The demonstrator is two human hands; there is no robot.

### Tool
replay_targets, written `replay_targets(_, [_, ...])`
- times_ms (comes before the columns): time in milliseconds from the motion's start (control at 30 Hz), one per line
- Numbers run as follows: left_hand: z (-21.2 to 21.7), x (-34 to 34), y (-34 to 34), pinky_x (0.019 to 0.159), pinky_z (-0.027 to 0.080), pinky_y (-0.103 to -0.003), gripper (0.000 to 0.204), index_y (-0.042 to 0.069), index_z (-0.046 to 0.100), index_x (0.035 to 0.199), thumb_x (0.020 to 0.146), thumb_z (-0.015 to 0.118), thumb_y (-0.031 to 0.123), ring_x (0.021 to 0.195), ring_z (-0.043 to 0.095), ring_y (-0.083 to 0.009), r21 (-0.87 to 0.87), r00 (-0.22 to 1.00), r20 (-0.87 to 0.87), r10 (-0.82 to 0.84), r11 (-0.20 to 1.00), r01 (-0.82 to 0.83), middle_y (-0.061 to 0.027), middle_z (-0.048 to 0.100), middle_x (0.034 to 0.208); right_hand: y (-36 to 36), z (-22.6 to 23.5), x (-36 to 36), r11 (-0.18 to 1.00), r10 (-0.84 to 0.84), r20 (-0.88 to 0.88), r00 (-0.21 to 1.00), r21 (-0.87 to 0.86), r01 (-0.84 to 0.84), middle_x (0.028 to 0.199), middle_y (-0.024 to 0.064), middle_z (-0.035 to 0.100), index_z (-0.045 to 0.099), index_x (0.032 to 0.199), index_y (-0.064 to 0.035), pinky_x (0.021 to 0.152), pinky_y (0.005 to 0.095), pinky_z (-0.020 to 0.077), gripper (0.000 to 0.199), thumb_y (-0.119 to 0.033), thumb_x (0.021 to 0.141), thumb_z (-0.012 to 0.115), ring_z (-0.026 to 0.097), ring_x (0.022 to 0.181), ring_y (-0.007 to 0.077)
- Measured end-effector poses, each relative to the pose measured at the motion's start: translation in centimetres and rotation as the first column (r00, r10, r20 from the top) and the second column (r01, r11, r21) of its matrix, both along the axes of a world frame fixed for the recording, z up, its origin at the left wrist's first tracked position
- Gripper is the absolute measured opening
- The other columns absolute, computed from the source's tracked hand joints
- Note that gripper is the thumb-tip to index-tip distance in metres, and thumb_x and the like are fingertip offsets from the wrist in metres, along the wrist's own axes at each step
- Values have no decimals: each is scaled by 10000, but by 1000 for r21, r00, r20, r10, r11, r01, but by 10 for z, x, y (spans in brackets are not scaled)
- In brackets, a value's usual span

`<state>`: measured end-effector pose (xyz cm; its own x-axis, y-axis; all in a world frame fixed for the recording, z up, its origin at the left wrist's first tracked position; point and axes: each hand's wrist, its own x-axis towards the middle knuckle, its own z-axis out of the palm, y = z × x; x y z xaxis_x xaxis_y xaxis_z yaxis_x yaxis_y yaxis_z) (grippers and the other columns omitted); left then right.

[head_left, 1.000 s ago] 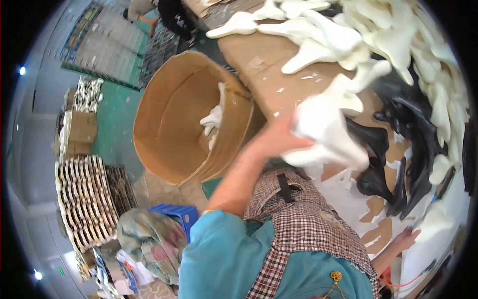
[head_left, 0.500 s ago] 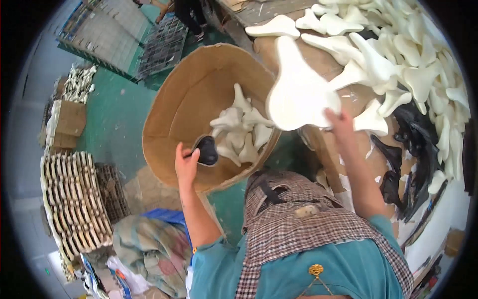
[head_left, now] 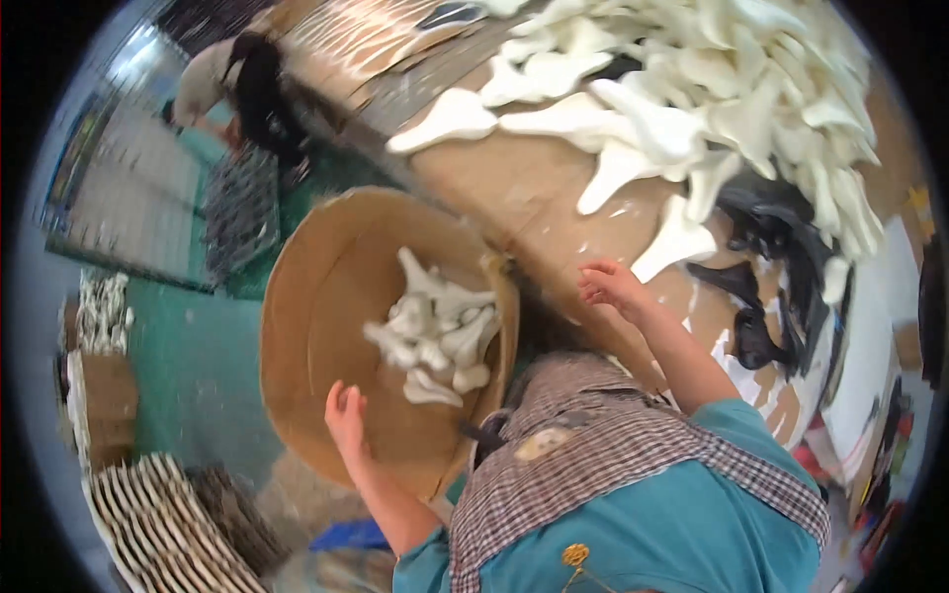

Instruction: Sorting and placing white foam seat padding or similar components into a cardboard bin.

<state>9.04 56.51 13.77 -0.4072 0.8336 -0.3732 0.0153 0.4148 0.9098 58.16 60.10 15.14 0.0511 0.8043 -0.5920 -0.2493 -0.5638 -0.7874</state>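
Note:
My left hand (head_left: 346,420) is raised over the near-left part of a big round cardboard bin (head_left: 306,257), its fingers apart and nothing in them. Several white bicycle saddle pads (head_left: 432,316) lie heaped at the bottom of the bin. Over the brown worktable, my right hand (head_left: 611,285) hangs empty with its fingers loosely bent and apart. The saddle pad nearest to it is a white one (head_left: 674,239), its narrow end toward the hand but not touching. Beyond, a large pile of white saddle pads (head_left: 732,99) covers the table's far right.
Black saddle covers (head_left: 756,336) lie on the worktable (head_left: 524,188) to the right. Stacked saddle-like parts (head_left: 163,524) and a cardboard box (head_left: 104,405) stand at the left. At the far left a person (head_left: 252,94) bends beside a dark rack (head_left: 240,212).
My right hand has let go of a white saddle pad, and my left of a black-faced piece. My view has shifted, bringing a bending person into sight.

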Motion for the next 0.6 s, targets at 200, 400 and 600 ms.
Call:
replay_targets(200, [19, 102, 121, 639, 462, -233, 395, 33, 480, 1176, 825, 598, 170, 762, 588, -131, -6, 969, 107, -221, 975, 223, -50, 595, 926, 23, -16, 132, 804, -568, -67, 820, 168, 571, 824, 80, 546, 495, 1071, -9, 653, 302, 504, 323, -182, 817, 593, 576, 716, 198])
replay_targets(400, [15, 283, 260, 733, 489, -318, 407, 29, 459, 1175, 840, 581, 224, 845, 591, -217, -28, 749, 499, -435, 856, 516, -137, 574, 1044, 74, -34, 252, 510, -846, -12, 534, 280, 814, 933, 110, 542, 487, 1095, 19, 671, 289, 479, 379, -215, 817, 596, 555, 764, 187])
replay_targets(600, [-75, 451, 350, 932, 398, -420, 709, 11, 285, 1300, 822, 556, 459, 1148, 421, -341, -165, 584, 795, -165, 867, 469, -175, 382, 1296, 148, -38, 332, 657, -745, 434, 507, 342, 672, 1182, 141, 497, 424, 1231, 22, 891, 335, 368, 606, -375, 806, 595, 467, 1065, 230])
